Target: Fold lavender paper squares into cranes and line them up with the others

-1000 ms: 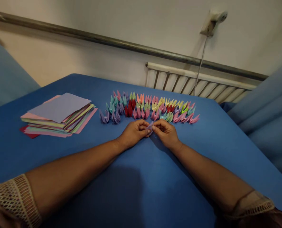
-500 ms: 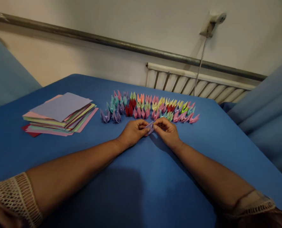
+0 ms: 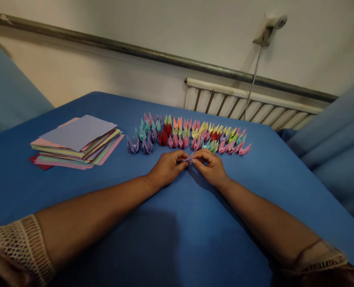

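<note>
A small folded piece of lilac paper [image 3: 190, 158] is pinched between my two hands, just above the blue cloth. My left hand [image 3: 168, 168] grips its left end with thumb and fingers closed. On the other side my right hand [image 3: 210, 166] pinches the right end. The paper appears thin and edge-on, and fingertips cover much of it. Close behind my hands stand several rows of folded paper cranes [image 3: 184, 141] in pink, red, yellow, green, turquoise and purple.
To the left lies an uneven stack of coloured paper sheets [image 3: 79, 133], lilac on top. The blue-covered table [image 3: 135, 247] reaches toward a wall with a metal rail [image 3: 153, 56] and a radiator [image 3: 224, 99]. Blue curtains [image 3: 341, 147] hang at both sides.
The lilac paper has tilted, its broader face now turned to a thin edge. Both hands stay pinched on it in nearly the same spot.
</note>
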Motion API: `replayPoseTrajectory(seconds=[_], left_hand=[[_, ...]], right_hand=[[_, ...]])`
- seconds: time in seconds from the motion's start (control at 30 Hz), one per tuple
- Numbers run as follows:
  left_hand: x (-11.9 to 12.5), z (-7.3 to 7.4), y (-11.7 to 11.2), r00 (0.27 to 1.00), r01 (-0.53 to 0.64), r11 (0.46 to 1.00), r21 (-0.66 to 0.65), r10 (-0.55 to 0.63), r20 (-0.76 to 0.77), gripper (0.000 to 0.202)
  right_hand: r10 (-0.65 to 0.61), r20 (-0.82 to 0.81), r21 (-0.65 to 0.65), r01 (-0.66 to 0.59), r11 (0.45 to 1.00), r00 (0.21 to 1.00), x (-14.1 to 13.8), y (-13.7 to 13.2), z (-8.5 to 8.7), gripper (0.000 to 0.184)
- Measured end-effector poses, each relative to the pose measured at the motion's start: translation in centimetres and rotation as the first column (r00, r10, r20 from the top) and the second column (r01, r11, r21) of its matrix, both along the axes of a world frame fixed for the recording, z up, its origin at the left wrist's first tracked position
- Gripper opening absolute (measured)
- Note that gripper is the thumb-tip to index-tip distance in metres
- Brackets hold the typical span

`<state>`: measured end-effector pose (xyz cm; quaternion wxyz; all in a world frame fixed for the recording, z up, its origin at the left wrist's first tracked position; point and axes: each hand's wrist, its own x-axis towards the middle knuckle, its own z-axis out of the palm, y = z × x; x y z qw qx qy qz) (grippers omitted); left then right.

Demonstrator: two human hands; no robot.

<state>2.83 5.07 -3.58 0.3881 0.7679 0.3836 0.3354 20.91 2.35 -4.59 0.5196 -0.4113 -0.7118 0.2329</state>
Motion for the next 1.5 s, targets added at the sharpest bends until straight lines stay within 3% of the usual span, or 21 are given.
replayPoseTrajectory(seconds=[0.23, 0.43, 0.6, 0.7, 0.9, 1.07, 1.17, 1.5], left_hand=[[0.1, 0.5, -0.6, 0.998, 0.036, 0.999, 0.019, -0.035, -0.052, 0.011], [0.2, 0.7, -0.9, 0.993, 0.083, 0.997, -0.003, -0.083, -0.087, 0.018], [0.4, 0.0, -0.7, 0.994, 0.109, 0.969, -0.223, -0.098, 0.057, 0.02], [0.6, -0.3, -0.7, 0.986, 0.113, 0.932, -0.344, -0.062, 0.157, 0.023], [0.8, 0.3, -0.9, 0.983, 0.121, 0.918, -0.377, -0.059, 0.172, 0.026], [0.8, 0.5, -0.4, 0.963, 0.071, 0.866, -0.495, 0.069, 0.259, 0.02], [0.6, 0.8, -0.2, 0.943, 0.047, 0.834, -0.549, 0.145, 0.301, 0.021], [0.4, 1.3, -0.2, 0.926, 0.075, 0.81, -0.581, 0.16, 0.342, 0.029]], right_hand=[[-0.014, 0.037, 0.099, 0.01, 0.995, 0.999, -0.2, -0.3, 0.6, 0.007], [0.002, 0.049, 0.069, -0.005, 0.998, 0.999, -0.4, -0.5, 1.0, 0.006], [0.046, -0.003, 0.043, -0.045, 0.998, 0.999, -0.3, -0.3, 0.6, 0.007], [0.063, -0.018, 0.012, -0.062, 0.998, 0.998, -0.2, -0.1, 0.4, 0.006], [0.046, -0.039, -0.005, -0.046, 0.999, 0.998, -0.4, -0.2, 0.2, 0.005], [-0.056, -0.278, -0.154, 0.013, 0.988, 0.959, -0.6, 0.0, -0.3, 0.016], [-0.103, -0.337, -0.2, 0.036, 0.979, 0.936, -0.6, 0.2, -0.6, 0.017], [-0.02, -0.279, -0.14, -0.02, 0.99, 0.96, -0.6, 0.2, -0.9, 0.017]])
